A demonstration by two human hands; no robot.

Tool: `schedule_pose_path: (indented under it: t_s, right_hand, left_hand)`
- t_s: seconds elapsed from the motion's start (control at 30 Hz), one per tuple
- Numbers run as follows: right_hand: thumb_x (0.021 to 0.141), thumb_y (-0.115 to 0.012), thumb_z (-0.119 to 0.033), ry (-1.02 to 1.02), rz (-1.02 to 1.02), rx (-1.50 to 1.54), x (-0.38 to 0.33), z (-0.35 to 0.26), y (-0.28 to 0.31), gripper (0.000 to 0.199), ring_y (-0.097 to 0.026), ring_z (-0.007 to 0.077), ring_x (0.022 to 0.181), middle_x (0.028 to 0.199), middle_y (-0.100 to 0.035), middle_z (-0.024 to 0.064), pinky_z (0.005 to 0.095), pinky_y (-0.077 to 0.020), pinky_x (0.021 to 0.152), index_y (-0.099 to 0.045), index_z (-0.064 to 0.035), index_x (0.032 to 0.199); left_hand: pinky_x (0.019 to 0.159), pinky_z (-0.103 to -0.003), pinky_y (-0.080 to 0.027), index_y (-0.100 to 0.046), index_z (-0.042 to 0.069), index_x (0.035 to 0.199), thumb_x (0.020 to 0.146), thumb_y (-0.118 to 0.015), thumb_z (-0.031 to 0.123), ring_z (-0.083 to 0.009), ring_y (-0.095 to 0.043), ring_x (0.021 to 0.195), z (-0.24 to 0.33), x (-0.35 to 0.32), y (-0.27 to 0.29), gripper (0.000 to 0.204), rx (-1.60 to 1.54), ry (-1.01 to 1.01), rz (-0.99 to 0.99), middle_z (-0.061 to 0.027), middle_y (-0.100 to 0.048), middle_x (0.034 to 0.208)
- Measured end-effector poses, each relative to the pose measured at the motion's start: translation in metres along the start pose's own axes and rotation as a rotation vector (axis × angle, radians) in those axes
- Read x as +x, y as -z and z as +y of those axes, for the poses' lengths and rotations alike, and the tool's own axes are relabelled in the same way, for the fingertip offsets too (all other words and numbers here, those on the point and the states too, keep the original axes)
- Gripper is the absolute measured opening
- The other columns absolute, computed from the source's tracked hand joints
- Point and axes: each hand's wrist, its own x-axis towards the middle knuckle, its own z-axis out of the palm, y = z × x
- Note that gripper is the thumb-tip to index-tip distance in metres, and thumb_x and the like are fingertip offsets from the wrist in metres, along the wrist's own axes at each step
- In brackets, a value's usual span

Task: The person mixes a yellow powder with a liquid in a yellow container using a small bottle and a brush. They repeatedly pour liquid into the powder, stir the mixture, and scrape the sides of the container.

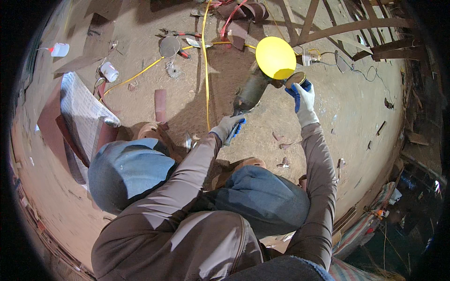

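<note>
My left hand (228, 128), in a white glove with blue palm, is wrapped round the rear handle of a dark, worn angle grinder (251, 92). A bright yellow round disc (275, 56) sits at the grinder's head, facing up. In my right hand (304, 99), gloved alike, a small brown round piece (295, 78) is pinched between the fingers. It lies right at the lower right edge of the yellow disc; whether the two touch I cannot tell. The grinder's head is partly hidden behind the disc.
A yellow cord (205, 70) crosses the dusty floor. Red-handled pliers (183, 33), a grey disc (169, 47) and a white tub (109, 71) lie ahead to the left. Brown abrasive sheets (54, 112) are beside my left knee. A metal frame (356, 29) stands far right.
</note>
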Motion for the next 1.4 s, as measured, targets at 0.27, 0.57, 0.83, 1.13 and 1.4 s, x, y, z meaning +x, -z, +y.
schedule_pose_path:
  t_s: [0.27,0.57,0.83,1.13,1.4]
  right_hand:
    - [0.088,-0.072,0.001,0.018,0.009,-0.054,0.007,0.019,-0.008,0.043,-0.069,0.0235,0.095,0.113,-0.064,0.0142,0.0399,-0.0627,0.083,-0.048,0.0028,0.124]
    - [0.084,-0.075,0.003,0.015,0.128,-0.091,-0.003,0.022,-0.03,0.05,-0.067,0.022,0.093,0.114,-0.061,0.0145,0.0381,-0.063,0.082,-0.043,0.0029,0.122]
    - [0.085,-0.074,0.002,0.096,0.132,-0.089,0.005,0.032,-0.019,0.049,-0.067,0.0225,0.094,0.115,-0.06,0.0146,0.0384,-0.0618,0.083,-0.042,0.0018,0.122]
    - [0.085,-0.074,0.001,0.051,0.163,-0.07,-0.005,0.03,-0.036,0.051,-0.066,0.0217,0.094,0.115,-0.06,0.0151,0.037,-0.0611,0.082,-0.041,0.0014,0.124]
    - [0.086,-0.075,-0.001,0.058,0.178,-0.17,0.0,0.034,-0.029,0.052,-0.066,0.0214,0.097,0.116,-0.059,0.0152,0.0372,-0.0613,0.084,-0.04,0.0008,0.124]
  left_hand:
    - [0.043,-0.032,-0.042,-0.068,0.015,0.079,0.083,-0.075,0.041,-0.014,-0.056,0.049,-0.004,0.008,0.002,0.027,-0.018,-0.016,-0.018,-0.0002,-0.061,0.061]
    - [0.043,-0.031,-0.041,-0.068,0.014,0.079,0.082,-0.076,0.039,-0.014,-0.055,0.048,-0.001,0.002,0.0,0.026,-0.028,-0.009,0.005,-0.0013,-0.061,0.062]
    - [0.043,-0.031,-0.041,-0.067,0.014,0.079,0.084,-0.075,0.038,-0.0139,-0.055,0.048,0.001,0.0,-0.009,0.026,-0.06,-0.032,-0.016,-0.0012,-0.061,0.062]
    - [0.043,-0.031,-0.042,-0.067,0.013,0.081,0.085,-0.074,0.038,-0.0132,-0.054,0.048,-0.007,0.007,-0.007,0.026,-0.028,-0.041,0.009,0.0001,-0.06,0.063]
    - [0.044,-0.031,-0.042,-0.067,0.013,0.083,0.085,-0.073,0.035,-0.013,-0.055,0.05,-0.007,0.007,-0.012,0.023,-0.017,-0.025,0.014,-0.0006,-0.062,0.065]
